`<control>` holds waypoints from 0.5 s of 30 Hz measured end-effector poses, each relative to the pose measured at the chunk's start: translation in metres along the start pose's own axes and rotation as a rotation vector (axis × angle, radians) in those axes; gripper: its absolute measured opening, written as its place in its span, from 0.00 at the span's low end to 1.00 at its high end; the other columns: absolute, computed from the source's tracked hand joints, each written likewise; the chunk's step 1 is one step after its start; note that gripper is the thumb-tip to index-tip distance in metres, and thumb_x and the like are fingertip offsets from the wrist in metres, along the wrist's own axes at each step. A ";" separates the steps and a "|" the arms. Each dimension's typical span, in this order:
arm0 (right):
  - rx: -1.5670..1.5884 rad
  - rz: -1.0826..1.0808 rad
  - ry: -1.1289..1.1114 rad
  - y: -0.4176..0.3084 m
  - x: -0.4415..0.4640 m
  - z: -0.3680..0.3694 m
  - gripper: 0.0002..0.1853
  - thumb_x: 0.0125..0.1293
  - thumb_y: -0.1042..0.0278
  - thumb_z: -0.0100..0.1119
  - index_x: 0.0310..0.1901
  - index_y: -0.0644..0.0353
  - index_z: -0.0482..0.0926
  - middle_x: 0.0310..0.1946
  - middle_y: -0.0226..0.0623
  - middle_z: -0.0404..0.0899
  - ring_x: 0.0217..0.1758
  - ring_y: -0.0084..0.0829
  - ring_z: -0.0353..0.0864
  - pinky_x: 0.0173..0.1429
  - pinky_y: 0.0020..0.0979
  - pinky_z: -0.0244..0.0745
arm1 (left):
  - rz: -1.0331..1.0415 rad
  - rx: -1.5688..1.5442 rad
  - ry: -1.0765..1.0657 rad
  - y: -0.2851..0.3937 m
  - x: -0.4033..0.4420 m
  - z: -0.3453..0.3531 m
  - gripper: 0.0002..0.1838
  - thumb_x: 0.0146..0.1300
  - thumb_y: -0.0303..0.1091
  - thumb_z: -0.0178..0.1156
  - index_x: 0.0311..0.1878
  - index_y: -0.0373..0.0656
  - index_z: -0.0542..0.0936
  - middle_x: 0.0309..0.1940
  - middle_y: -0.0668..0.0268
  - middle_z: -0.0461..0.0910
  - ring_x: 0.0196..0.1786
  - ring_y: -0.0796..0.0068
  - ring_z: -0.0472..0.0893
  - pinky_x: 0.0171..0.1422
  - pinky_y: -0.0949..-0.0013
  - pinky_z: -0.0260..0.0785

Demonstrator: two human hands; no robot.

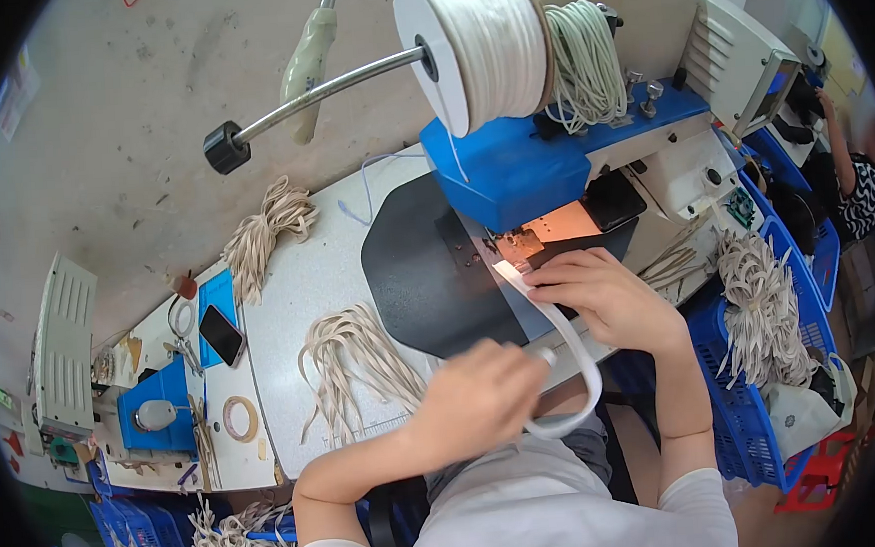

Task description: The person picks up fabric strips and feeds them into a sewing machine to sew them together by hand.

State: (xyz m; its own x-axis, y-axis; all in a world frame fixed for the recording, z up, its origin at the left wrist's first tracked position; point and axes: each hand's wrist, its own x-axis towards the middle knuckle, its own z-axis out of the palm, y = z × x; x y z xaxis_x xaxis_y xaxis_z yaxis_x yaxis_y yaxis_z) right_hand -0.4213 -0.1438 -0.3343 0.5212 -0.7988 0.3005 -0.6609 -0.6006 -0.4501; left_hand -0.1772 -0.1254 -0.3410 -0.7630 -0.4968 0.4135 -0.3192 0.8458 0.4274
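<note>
A white strap curves from beneath the sewing machine's blue head down towards my lap and back up to my left side. My right hand holds the strap near the lit needle area, fingers together on it, over the dark work plate. My left hand, slightly blurred, is closed in a fist in front of the plate. A white end of the strap shows at its fingertips; the rest of the grip is hidden.
A bundle of beige straps lies left of the plate, another bundle behind it. A thread spool hangs above. A phone and tape roll lie left. Blue baskets flank me; a person sits far right.
</note>
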 end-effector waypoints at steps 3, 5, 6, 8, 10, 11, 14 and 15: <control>0.034 0.031 0.046 -0.002 0.010 0.000 0.12 0.65 0.71 0.60 0.49 0.62 0.83 0.54 0.35 0.83 0.60 0.39 0.76 0.64 0.38 0.68 | -0.104 0.173 0.089 -0.024 0.019 -0.011 0.16 0.56 0.27 0.65 0.49 0.39 0.84 0.38 0.61 0.76 0.37 0.62 0.77 0.38 0.62 0.73; 0.014 0.028 0.104 -0.006 0.016 0.009 0.13 0.63 0.69 0.64 0.49 0.61 0.82 0.49 0.37 0.80 0.56 0.41 0.75 0.62 0.40 0.68 | -0.135 0.233 0.134 -0.036 0.024 -0.010 0.15 0.57 0.26 0.66 0.49 0.40 0.84 0.36 0.62 0.76 0.35 0.61 0.76 0.38 0.61 0.72; 0.004 0.041 0.125 -0.008 0.018 0.015 0.14 0.63 0.69 0.64 0.49 0.62 0.82 0.48 0.37 0.79 0.55 0.42 0.74 0.61 0.40 0.68 | -0.150 0.250 0.130 -0.037 0.026 -0.009 0.15 0.58 0.27 0.66 0.49 0.39 0.84 0.36 0.63 0.75 0.37 0.62 0.75 0.40 0.61 0.72; 0.002 0.067 0.159 -0.008 0.024 0.022 0.15 0.63 0.71 0.64 0.51 0.63 0.81 0.45 0.40 0.75 0.51 0.44 0.73 0.59 0.42 0.68 | -0.159 0.281 0.118 -0.041 0.031 -0.008 0.15 0.59 0.28 0.66 0.50 0.40 0.84 0.37 0.63 0.74 0.37 0.62 0.75 0.40 0.62 0.71; 0.010 0.076 0.222 -0.002 0.027 0.030 0.14 0.63 0.72 0.62 0.51 0.64 0.81 0.45 0.42 0.74 0.51 0.44 0.72 0.59 0.42 0.68 | -0.169 0.311 0.105 -0.044 0.036 -0.007 0.15 0.59 0.29 0.65 0.51 0.40 0.84 0.38 0.63 0.74 0.38 0.62 0.74 0.41 0.62 0.71; 0.014 0.082 0.253 0.000 0.028 0.033 0.14 0.63 0.73 0.62 0.51 0.64 0.81 0.45 0.43 0.73 0.51 0.45 0.72 0.59 0.42 0.68 | -0.174 0.325 0.098 -0.046 0.039 -0.007 0.16 0.60 0.29 0.65 0.51 0.40 0.83 0.38 0.63 0.73 0.38 0.62 0.73 0.41 0.62 0.70; 0.024 0.156 0.307 0.000 0.032 0.037 0.13 0.64 0.75 0.60 0.51 0.64 0.81 0.45 0.45 0.72 0.51 0.46 0.72 0.59 0.42 0.69 | -0.165 0.350 0.077 -0.054 0.046 -0.005 0.16 0.61 0.30 0.65 0.52 0.41 0.83 0.39 0.62 0.73 0.40 0.61 0.73 0.43 0.61 0.69; 0.035 0.171 0.324 0.001 0.032 0.039 0.13 0.64 0.75 0.60 0.51 0.65 0.81 0.45 0.46 0.73 0.52 0.46 0.72 0.59 0.42 0.69 | -0.159 0.355 0.070 -0.056 0.047 -0.004 0.16 0.61 0.31 0.64 0.53 0.41 0.82 0.39 0.62 0.73 0.40 0.61 0.73 0.44 0.61 0.69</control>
State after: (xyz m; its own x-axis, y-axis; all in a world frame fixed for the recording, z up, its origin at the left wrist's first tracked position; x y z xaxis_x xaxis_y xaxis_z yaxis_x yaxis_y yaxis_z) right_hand -0.3841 -0.1688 -0.3576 0.2034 -0.8608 0.4665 -0.7021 -0.4603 -0.5433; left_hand -0.1928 -0.1975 -0.3421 -0.6519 -0.6288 0.4238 -0.6142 0.7656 0.1913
